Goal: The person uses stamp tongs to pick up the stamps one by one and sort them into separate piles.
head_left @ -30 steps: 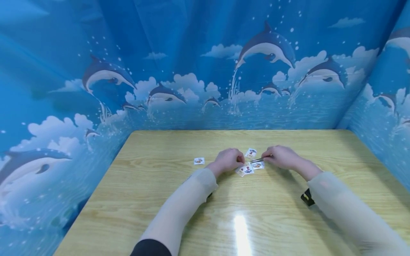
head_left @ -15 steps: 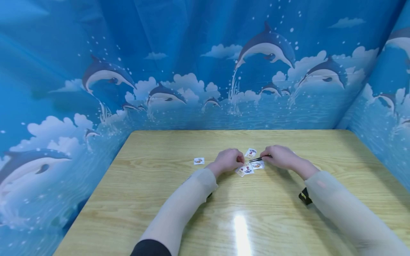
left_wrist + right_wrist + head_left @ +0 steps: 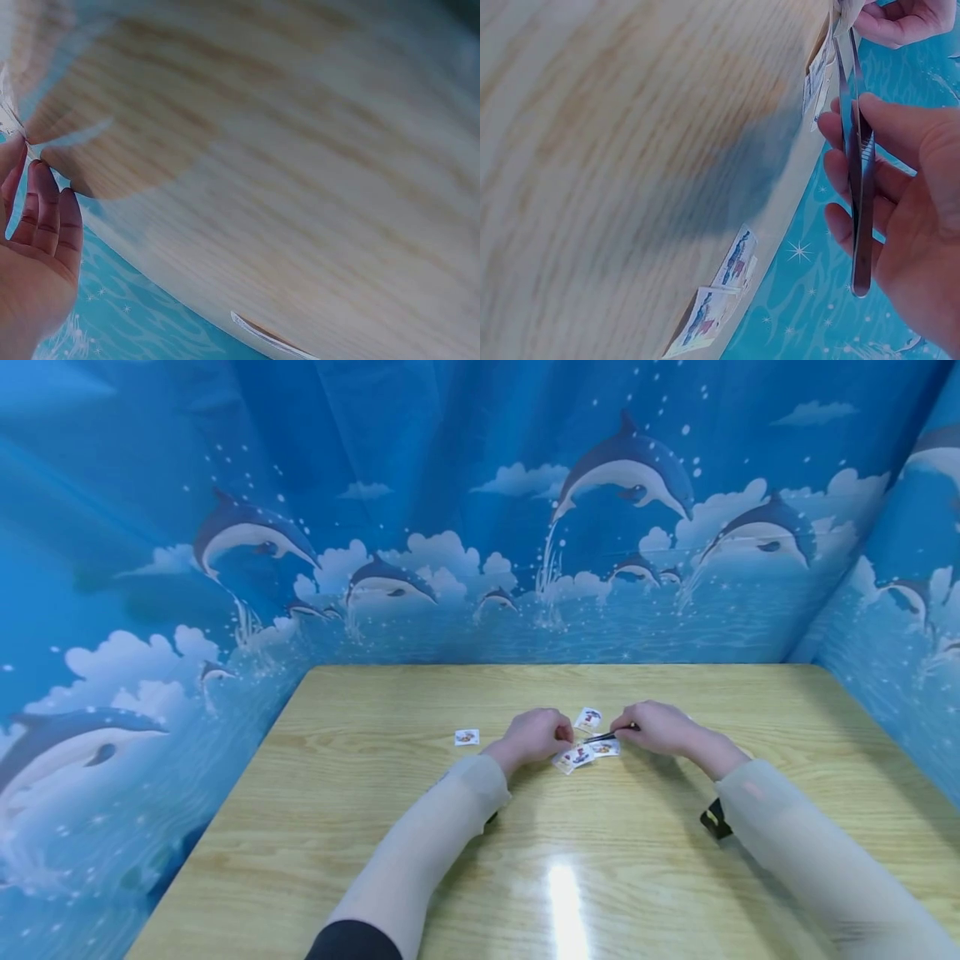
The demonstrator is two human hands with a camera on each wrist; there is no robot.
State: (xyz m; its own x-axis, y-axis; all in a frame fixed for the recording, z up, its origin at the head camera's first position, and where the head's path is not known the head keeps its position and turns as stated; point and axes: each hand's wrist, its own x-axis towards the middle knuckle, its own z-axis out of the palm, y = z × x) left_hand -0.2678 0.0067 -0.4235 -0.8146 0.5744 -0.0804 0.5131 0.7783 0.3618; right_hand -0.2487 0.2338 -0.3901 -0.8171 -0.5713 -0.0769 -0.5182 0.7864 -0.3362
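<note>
My left hand [image 3: 536, 735] pinches the edge of a small white printed paper [image 3: 9, 116] between thumb and forefinger, its other fingers loosely bent. In my right hand [image 3: 656, 727] is a pair of metal tweezers [image 3: 861, 225], held between thumb and fingers. Their tips point left and reach the paper at my left fingertips; whether they grip it is hard to tell. Beneath and around the tips lie small printed, stamp-like papers: an overlapping pair [image 3: 576, 757] in front, one paper [image 3: 606, 748] under the tweezers, and another paper [image 3: 588, 718] behind.
A separate printed paper [image 3: 467, 737] lies left of my left hand. The wood-grain table [image 3: 360, 760] ends at a blue dolphin-print curtain [image 3: 450, 510] behind and on both sides. Light glares off the table's front middle.
My right hand and the tweezers have shifted slightly left, and the tweezers look darker and slimmer than a second ago. My left hand stays in the same place.
</note>
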